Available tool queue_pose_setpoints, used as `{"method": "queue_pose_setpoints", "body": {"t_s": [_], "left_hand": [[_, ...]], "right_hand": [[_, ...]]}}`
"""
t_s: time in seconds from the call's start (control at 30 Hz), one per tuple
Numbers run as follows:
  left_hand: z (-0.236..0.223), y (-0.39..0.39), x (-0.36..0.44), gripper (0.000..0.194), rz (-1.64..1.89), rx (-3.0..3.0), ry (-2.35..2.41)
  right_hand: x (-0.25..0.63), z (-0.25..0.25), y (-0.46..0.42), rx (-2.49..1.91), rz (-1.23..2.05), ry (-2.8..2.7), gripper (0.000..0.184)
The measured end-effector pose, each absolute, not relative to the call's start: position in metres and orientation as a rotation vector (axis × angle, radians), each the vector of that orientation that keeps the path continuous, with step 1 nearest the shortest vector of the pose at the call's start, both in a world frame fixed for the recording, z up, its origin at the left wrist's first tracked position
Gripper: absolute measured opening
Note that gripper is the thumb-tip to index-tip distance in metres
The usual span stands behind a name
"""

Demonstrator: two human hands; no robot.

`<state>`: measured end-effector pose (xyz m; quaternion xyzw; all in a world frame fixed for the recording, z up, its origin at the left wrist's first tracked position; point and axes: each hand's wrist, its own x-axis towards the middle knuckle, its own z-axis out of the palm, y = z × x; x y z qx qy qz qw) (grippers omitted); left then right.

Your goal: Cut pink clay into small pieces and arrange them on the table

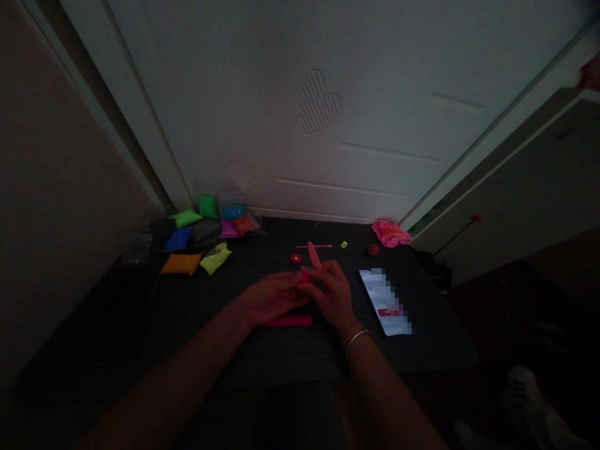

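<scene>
My left hand (274, 298) and my right hand (332, 294) meet over a dark mat (234, 350) on the floor. Together they pinch a small pink piece of clay (304, 277). My right hand also grips a pale pink modelling tool (314, 254) that points up and away. A flat pink strip of clay (290, 321) lies on the mat just under the hands. A small pink clay flower (295, 258) sits just beyond the fingers. A bracelet (356, 338) circles my right wrist.
Several coloured clay bags (206, 231) lie at the mat's far left. A thin pink stick (315, 246), a yellow bit (344, 244), a red lump (372, 249) and a pink clay bloom (389, 234) lie near the white door (328, 125). A phone (385, 301) lies to the right.
</scene>
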<state>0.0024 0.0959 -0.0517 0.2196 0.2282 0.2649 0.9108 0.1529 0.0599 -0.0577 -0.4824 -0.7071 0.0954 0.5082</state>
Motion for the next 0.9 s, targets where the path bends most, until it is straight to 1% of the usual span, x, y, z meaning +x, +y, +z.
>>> {"method": "queue_pose_setpoints", "body": {"t_s": [0.1, 0.23, 0.33, 0.47, 0.6, 0.9], "left_hand": [[-0.052, 0.096, 0.003, 0.006, 0.572, 0.444, 0.467], [-0.051, 0.097, 0.003, 0.005, 0.574, 0.467, 0.506], [-0.049, 0.1, 0.001, 0.009, 0.612, 0.55, 0.606], [-0.046, 0.104, 0.0, 0.02, 0.722, 0.652, 0.749], [-0.047, 0.105, 0.0, 0.024, 0.702, 0.688, 0.768], [-0.05, 0.106, 0.0, 0.026, 0.702, 0.698, 0.785]], "right_hand": [[0.152, -0.06, 0.06, -1.192, 0.223, -1.698, 0.035], [0.152, -0.059, 0.06, -1.226, 0.219, -1.744, 0.024], [0.16, -0.056, 0.061, -1.316, 0.234, -1.77, 0.023], [0.18, -0.054, 0.064, -1.611, 0.25, -1.815, 0.024], [0.195, -0.057, 0.069, -1.831, 0.315, -1.904, 0.024], [0.196, -0.062, 0.068, -1.959, 0.354, -1.926, 0.027]]}}
